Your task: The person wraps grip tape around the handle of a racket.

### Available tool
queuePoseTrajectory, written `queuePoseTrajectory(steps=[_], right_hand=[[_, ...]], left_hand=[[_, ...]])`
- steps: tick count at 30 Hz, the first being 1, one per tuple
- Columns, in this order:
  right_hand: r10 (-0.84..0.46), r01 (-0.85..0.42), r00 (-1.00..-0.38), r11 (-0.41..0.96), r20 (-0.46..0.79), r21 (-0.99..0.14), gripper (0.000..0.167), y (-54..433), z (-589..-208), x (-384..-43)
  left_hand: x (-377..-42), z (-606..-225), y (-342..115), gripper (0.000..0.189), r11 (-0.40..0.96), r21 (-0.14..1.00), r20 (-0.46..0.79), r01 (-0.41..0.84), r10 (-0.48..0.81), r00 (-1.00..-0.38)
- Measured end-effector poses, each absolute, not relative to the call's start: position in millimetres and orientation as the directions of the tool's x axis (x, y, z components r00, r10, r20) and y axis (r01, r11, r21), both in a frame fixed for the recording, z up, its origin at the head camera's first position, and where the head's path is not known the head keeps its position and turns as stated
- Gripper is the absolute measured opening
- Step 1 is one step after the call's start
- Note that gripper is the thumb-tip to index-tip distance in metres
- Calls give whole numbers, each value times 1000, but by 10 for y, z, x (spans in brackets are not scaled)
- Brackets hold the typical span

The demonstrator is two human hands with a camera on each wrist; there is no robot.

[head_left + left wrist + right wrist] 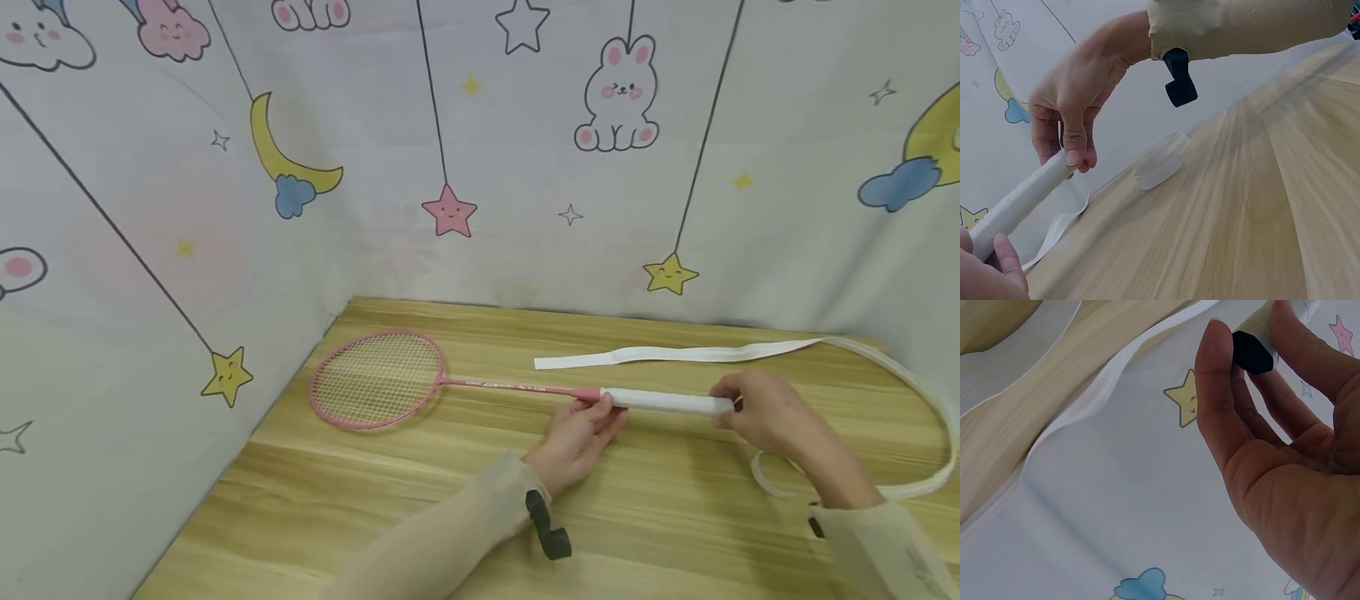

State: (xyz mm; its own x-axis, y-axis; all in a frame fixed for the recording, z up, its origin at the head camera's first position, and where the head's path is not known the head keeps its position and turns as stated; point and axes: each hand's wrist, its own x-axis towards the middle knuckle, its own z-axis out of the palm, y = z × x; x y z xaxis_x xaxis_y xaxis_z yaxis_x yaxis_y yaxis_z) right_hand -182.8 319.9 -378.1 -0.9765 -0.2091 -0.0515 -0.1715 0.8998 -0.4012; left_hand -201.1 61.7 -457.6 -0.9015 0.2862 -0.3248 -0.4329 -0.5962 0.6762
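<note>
A pink badminton racket (pixel 517 386) lies across the view, its strung head to the left and its white-wrapped handle (pixel 663 401) to the right. My left hand (pixel 576 442) grips the handle near the pink cone, thumb on top and fingers beneath. At the butt end my right hand (pixel 772 421) pinches the handle between thumb and fingers. The right wrist view shows the black butt cap (pixel 1254 353) between those fingertips. In the left wrist view the white handle (pixel 1022 200) runs from one hand to the other.
A long white strip (pixel 675 354) stretches along the back of the wooden table (pixel 450 500), then curves round the right side and curls behind the right forearm. Cartoon-printed cloth (pixel 525 250) hangs behind and at the sides.
</note>
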Motion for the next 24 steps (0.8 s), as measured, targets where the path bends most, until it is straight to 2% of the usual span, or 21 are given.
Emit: queuePoseTrajectory(steps=[5,10,18,24], right_hand=[[-194,-158,-980,903,-50,-400,29,3191,-3739,-1775],[-180,-141,-982,902,-59,-407,30,3181,-3692,-1733],[-167,-134,-985,894,-41,-428,27,3157,-3707,-1692],[-166,-134,-986,875,-27,-466,26,3117,-3767,-1665]], left_hand=[[-1988,-4555,634,3,-612,651,-348,-449,286,-893],[-1968,-4528,644,4,-614,651,-350,-446,278,-894],[-1961,-4490,612,18,-615,673,-298,-411,284,-911],[-1973,-4421,558,15,-609,707,-253,-360,259,-932]])
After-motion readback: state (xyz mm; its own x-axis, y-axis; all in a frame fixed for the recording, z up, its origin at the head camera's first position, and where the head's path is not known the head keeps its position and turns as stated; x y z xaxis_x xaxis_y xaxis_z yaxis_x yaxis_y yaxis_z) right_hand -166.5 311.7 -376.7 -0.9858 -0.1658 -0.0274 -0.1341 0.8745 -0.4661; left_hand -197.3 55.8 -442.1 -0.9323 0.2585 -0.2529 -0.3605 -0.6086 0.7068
